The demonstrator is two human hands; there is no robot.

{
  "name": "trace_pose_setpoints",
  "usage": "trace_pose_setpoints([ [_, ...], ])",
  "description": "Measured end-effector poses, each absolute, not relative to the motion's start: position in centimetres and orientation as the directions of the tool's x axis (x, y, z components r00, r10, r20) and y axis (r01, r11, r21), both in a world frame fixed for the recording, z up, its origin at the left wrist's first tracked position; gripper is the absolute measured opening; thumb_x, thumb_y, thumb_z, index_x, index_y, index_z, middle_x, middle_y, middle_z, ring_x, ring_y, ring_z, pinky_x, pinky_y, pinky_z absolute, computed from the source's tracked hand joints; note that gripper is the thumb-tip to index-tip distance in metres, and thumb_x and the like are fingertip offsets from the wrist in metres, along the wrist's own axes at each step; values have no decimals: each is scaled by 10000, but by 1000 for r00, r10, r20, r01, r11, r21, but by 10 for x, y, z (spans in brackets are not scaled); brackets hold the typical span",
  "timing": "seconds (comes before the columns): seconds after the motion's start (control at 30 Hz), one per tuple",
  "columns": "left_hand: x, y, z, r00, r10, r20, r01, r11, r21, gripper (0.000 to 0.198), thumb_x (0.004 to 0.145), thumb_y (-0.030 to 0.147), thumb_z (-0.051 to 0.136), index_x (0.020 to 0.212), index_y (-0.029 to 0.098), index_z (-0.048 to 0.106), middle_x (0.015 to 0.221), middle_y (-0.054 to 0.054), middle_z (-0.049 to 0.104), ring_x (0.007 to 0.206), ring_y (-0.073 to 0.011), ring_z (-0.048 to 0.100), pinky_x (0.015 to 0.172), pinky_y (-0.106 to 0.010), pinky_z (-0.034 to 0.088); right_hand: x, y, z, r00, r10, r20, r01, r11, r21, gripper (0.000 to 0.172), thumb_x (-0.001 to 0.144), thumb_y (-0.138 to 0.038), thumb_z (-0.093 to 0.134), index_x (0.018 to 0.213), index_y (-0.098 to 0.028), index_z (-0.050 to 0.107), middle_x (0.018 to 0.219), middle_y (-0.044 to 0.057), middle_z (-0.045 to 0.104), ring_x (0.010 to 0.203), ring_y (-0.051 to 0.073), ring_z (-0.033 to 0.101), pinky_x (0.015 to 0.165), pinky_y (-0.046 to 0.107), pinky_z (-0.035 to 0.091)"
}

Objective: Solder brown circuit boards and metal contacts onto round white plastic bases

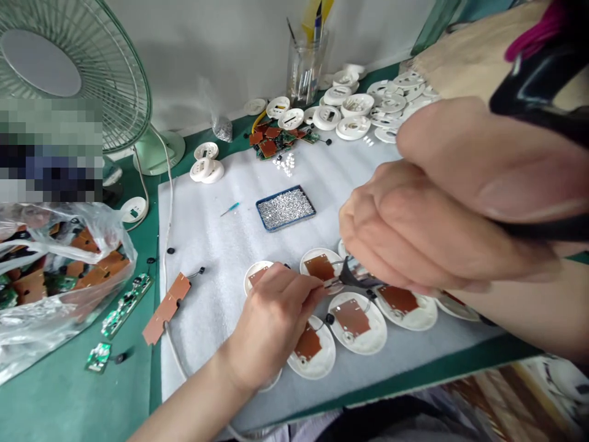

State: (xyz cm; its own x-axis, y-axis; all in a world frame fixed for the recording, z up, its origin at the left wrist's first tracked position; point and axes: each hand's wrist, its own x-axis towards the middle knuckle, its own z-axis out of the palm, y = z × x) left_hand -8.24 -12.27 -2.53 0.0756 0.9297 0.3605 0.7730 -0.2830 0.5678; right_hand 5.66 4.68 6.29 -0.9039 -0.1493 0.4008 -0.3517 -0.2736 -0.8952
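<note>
Beyond the hands (271,325) (427,221), a blue tray (292,221) rests on foam (207,307).

Two hands (271,325) (427,227), one fan (78,73), one glass jar (304,67).

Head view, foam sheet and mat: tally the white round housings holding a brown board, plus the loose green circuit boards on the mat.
White housings with a brown board: 6
Green circuit boards on the green mat: 2
Total: 8
</note>
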Motion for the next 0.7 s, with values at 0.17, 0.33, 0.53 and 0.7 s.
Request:
trace_pose_setpoints([
  [0.17,-80,-122,-24,139,895,423,784,-361,505,199,1025,216,517,898,160,659,738,-11,636,680,-149,538,665,-301,479,54,47,48,-893,-171,417,-361,-283,-888,520,1038,-487,125,1017,-193,554,554,-57,416,515,35,429,619,193,438],
  [0.33,-79,-121,-22,124,899,419,778,-350,522,242,1013,206,538,795,147,625,673,-1,584,656,-142,515,654,-287,477,58,52,47,-872,-290,395,-278,-371,-886,470,1046,-501,186,1023,-177,526,623,-37,436,580,17,418,603,153,382],
  [0.53,-78,-122,-24,146,898,415,774,-365,517,207,1034,179,477,926,150,652,763,-26,663,685,-149,560,668,-298,517,55,56,49,-857,-289,427,-321,-348,-881,517,1039,-544,161,1018,-158,504,646,-41,446,595,1,472,607,128,382],
  [0.7,-87,-124,-20,84,898,432,790,-325,520,120,1001,149,547,1029,153,664,821,-30,706,745,-155,608,702,-290,550,52,51,46,-886,-149,438,-394,-253,-883,409,1027,-498,274,956,-150,477,594,-46,408,549,28,462,624,172,428],
])
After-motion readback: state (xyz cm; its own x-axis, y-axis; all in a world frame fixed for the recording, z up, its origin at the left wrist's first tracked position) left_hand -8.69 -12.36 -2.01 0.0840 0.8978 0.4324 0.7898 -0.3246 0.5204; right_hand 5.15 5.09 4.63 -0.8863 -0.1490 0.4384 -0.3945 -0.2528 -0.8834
